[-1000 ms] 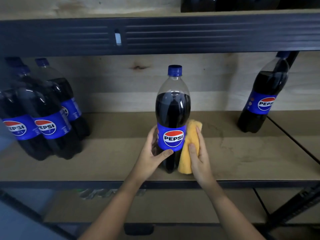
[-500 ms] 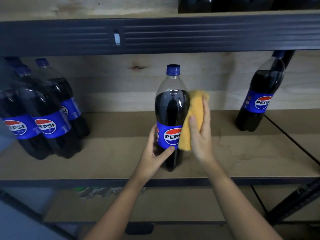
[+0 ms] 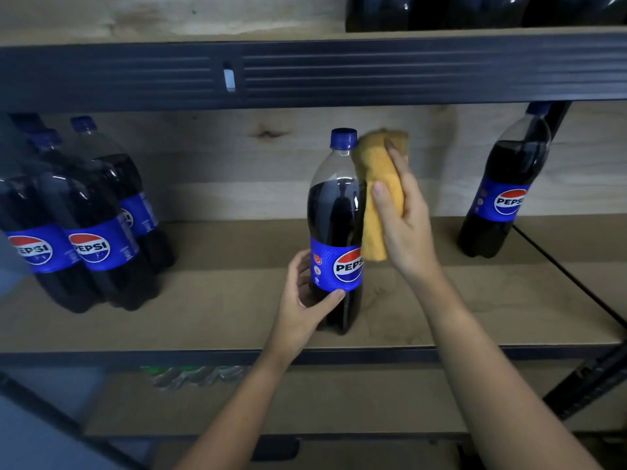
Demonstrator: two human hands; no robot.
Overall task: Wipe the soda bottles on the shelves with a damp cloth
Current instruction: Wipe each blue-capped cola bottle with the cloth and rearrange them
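A tall Pepsi bottle [image 3: 336, 212] with a blue cap and blue label stands upright in the middle of the wooden shelf [image 3: 210, 317]. My left hand [image 3: 305, 301] grips its lower part, thumb across the front under the label. My right hand [image 3: 402, 215] holds a folded yellow cloth [image 3: 380, 195] and presses it against the bottle's right side, from the cap down to the label's top. Part of the cloth is hidden under my fingers.
Three more Pepsi bottles [image 3: 91, 228] cluster at the shelf's left end and one Pepsi bottle [image 3: 505, 195] stands at the right. A dark metal beam [image 3: 339, 74] runs overhead with dark bottles [image 3: 475, 11] above it. A lower shelf [image 3: 305, 401] holds something shiny [image 3: 193, 374].
My right hand has slid the cloth up the bottle's right side, from beside the label to the neck and cap. The left hand keeps its grip low on the bottle.
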